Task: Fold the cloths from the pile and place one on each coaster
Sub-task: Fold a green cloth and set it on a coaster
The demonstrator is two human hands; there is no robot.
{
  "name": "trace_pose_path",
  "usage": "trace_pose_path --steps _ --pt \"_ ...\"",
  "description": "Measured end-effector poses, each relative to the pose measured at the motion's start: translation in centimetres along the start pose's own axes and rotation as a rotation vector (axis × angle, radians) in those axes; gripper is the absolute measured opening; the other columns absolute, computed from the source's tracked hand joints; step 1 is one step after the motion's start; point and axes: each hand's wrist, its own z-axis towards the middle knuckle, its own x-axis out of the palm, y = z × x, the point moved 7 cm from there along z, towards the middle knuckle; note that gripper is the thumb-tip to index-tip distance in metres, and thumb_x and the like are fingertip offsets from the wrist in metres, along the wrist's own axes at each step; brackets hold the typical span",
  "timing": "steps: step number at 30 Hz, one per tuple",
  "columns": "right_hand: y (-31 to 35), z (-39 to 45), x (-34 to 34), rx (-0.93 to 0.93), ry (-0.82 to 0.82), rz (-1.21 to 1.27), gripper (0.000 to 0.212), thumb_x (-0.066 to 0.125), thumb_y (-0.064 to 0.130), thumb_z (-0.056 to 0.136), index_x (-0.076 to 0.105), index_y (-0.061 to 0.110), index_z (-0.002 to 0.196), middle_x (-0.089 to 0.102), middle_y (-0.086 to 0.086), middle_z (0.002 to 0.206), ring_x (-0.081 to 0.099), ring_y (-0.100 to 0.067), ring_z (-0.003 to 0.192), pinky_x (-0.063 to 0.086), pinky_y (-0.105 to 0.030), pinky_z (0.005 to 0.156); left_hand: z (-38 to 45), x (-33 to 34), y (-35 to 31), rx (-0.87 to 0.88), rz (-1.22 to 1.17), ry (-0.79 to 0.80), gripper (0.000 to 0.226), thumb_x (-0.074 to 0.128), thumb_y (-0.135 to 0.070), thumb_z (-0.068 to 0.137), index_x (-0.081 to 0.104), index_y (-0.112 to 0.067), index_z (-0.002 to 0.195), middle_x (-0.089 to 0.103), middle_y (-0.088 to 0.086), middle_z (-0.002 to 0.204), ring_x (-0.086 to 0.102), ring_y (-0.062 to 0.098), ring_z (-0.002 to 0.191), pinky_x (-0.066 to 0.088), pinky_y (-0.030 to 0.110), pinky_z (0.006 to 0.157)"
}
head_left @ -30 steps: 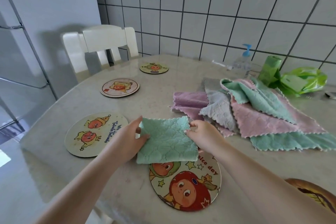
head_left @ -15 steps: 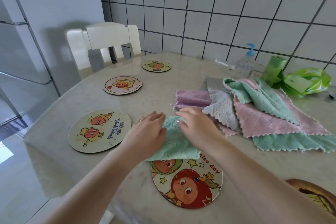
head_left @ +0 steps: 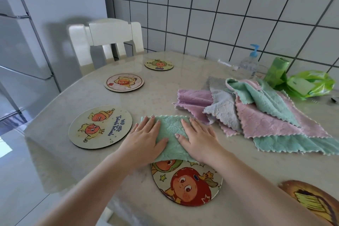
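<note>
- Table: a pale stone-look top that carries everything; a white chair stands at its far end against a tiled wall.
- Pile: loose cloths in purple, grey, pink and green, heaped to the right, just beside the folded one and unfolded as yet.
- Coasters: five round printed ones in view. The near coaster lies under the hem of the cloth in hand; the left coaster is just beside the left hand; two more lie farther off; another shows at the lower right edge. None carries a cloth squarely yet.
- Green cloth: folded to a small square, flat on the table, its near edge lapping the top of the near coaster.
- Left hand: flat on the cloth's left half, fingers straight and spread, pressing down, gripping nothing.
- Right hand: flat on the right half, fingers likewise straight and a little spread, pressing.
- Step in hand, as I judge it: smoothing the fold of the first cloth, so the task is near its start.
- Next move: the cloth wants sliding or lifting toward the person until it sits centred on the near coaster, with the fold kept closed; then a fresh cloth from the pile.
- Behind the pile stand a pump bottle and green bags.
</note>
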Motion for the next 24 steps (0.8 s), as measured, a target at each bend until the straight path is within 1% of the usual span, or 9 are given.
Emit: trace_pose_path --steps 4,7,9,11,13,16,19,22,24 --pt "0.0 -0.5 -0.8 -0.019 -0.063 0.030 0.068 0.020 0.062 0.091 0.006 0.027 0.149 0.011 0.000 0.157 0.009 -0.019 0.145 0.008 -0.051 0.117 -1.0 -1.1 0.3 -0.029 -0.089 -0.035 0.074 0.025 -0.060 0.092 -0.001 -0.021 0.149 -0.002 0.001 0.158 -0.003 0.018 0.145 0.003 0.035 0.116" --pt "-1.2 -1.9 -2.0 -0.026 -0.192 0.174 0.070 0.038 0.058 0.090 0.013 0.026 0.147 0.041 0.006 0.144 0.040 -0.016 0.132 0.025 -0.051 0.112 -3.5 -1.9 1.6 -0.111 -0.319 -0.093 0.080 0.036 -0.064 0.086 -0.002 -0.029 0.148 0.015 -0.004 0.156 0.024 0.017 0.140 0.028 0.039 0.112" --pt "-1.8 -2.9 -2.5 -0.025 -0.220 0.294 0.072 0.046 0.052 0.089 0.013 0.026 0.147 0.054 0.007 0.127 0.053 -0.013 0.115 0.038 -0.046 0.105 -4.9 -2.5 2.3 -0.134 -0.380 -0.125 0.079 0.037 -0.065 0.085 0.002 -0.032 0.148 0.031 -0.005 0.150 0.042 0.017 0.129 0.041 0.039 0.102" --pt "-1.4 -3.6 -2.8 -0.042 -0.214 0.343 0.071 0.050 0.046 0.090 0.015 0.024 0.147 0.057 0.005 0.120 0.054 -0.011 0.107 0.042 -0.037 0.101 -5.6 -2.8 2.6 -0.139 -0.319 -0.118 0.072 0.034 -0.065 0.086 0.010 -0.034 0.147 0.040 -0.006 0.146 0.045 0.016 0.125 0.042 0.036 0.100" --pt "-0.5 -3.8 -2.7 -0.063 -0.184 0.337 0.067 0.052 0.043 0.090 0.020 0.023 0.146 0.051 0.001 0.131 0.050 -0.014 0.115 0.040 -0.032 0.100 -5.6 -2.8 2.3 -0.129 -0.233 -0.097 0.064 0.035 -0.059 0.090 0.019 -0.033 0.146 0.038 -0.006 0.147 0.039 0.015 0.131 0.036 0.034 0.103" --pt "0.7 -3.4 -2.1 -0.078 -0.166 0.360 0.062 0.055 0.041 0.089 0.030 0.024 0.143 0.042 0.000 0.143 0.040 -0.017 0.129 0.035 -0.036 0.107 -5.5 -2.9 1.3 -0.092 -0.261 -0.111 0.052 0.039 -0.046 0.095 0.029 -0.031 0.143 0.038 -0.007 0.146 0.043 0.014 0.126 0.038 0.031 0.101" --pt "1.1 -3.5 -2.3 -0.073 -0.216 0.529 0.053 0.060 0.029 0.088 0.041 0.023 0.137 0.047 0.001 0.138 0.043 -0.009 0.120 0.036 -0.024 0.098 -5.4 -3.0 1.3 -0.093 -0.396 -0.141 0.047 0.042 -0.037 0.096 0.036 -0.025 0.141 0.038 -0.005 0.146 0.045 0.014 0.123 0.040 0.027 0.098" --pt "1.6 -4.2 -3.2 -0.099 -0.312 0.656 0.049 0.062 0.018 0.087 0.045 0.023 0.133 0.048 0.004 0.137 0.039 -0.001 0.116 0.031 -0.020 0.098 -5.6 -3.3 1.3 -0.068 -0.613 -0.199 0.046 0.049 -0.026 0.095 0.040 -0.021 0.139 0.040 -0.002 0.145 0.044 0.015 0.127 0.042 0.027 0.100" --pt "2.0 -4.9 -3.9 -0.107 -0.366 0.715 0.047 0.061 0.015 0.087 0.047 0.024 0.130 0.048 0.009 0.133 0.043 0.004 0.108 0.035 -0.017 0.094 -5.8 -3.7 1.5 -0.087 -0.854 -0.241 0.046 0.053 -0.016 0.093 0.042 -0.023 0.138 0.045 -0.006 0.140 0.054 0.008 0.114 0.050 0.016 0.080"
